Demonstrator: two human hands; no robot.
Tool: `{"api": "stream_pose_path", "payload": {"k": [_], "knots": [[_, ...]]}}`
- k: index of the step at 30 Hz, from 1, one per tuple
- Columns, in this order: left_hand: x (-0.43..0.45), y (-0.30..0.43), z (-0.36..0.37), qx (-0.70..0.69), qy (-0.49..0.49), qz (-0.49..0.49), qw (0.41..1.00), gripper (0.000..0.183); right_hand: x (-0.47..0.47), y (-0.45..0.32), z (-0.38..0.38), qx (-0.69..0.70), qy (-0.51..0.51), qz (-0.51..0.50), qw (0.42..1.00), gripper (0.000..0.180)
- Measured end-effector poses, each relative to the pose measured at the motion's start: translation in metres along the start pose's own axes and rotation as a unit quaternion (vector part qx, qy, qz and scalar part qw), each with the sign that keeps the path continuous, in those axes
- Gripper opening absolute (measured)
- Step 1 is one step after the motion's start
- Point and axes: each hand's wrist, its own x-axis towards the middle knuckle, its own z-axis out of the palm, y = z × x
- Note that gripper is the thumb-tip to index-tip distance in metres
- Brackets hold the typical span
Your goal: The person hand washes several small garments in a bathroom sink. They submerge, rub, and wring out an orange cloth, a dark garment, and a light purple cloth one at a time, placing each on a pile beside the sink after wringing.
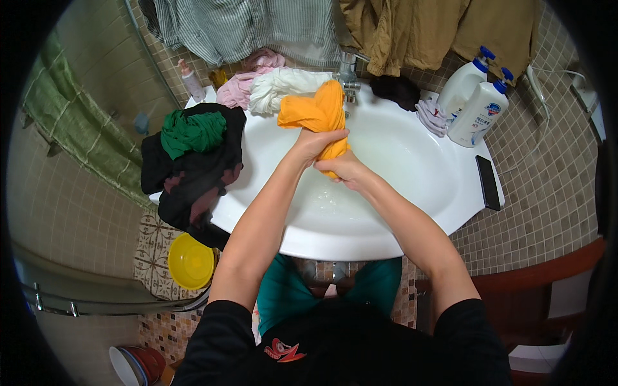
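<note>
Both hands grip a wet-looking orange cloth [309,110] above a white washbasin [429,198]. My left hand [315,144] is closed around its middle, and my right hand [344,169] holds the lower end, just below and to the right. The cloth's upper part flops over to the left, near the chrome faucet [348,72]. Cloudy water [333,198] lies in the basin under my hands.
Black clothing [193,178] with a green cloth [195,132] on top covers the basin's left side. White [285,87] and pink cloths [236,89] lie behind. Two pump bottles [478,116] and a phone-like black object [487,182] stand or lie right. A yellow basin [191,261] is below left.
</note>
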Motion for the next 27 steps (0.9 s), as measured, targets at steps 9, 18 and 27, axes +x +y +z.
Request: {"api": "stream_pose_path", "payload": {"k": [9,18,27], "knots": [[0.026,-0.035,-0.005,0.139,0.141,0.073,0.977,0.049,0.017,0.014,0.02,-0.231,0.225,-0.226,0.919,0.046],[0.021,-0.038,-0.005,0.255,0.23,0.067,0.937,0.05,0.014,0.008,0.024,-0.329,0.219,-0.121,0.911,0.043],[0.01,0.011,0.012,-0.021,0.105,-0.047,0.993,0.031,-0.004,-0.026,-0.039,0.038,-0.12,-0.076,0.989,0.058]]}}
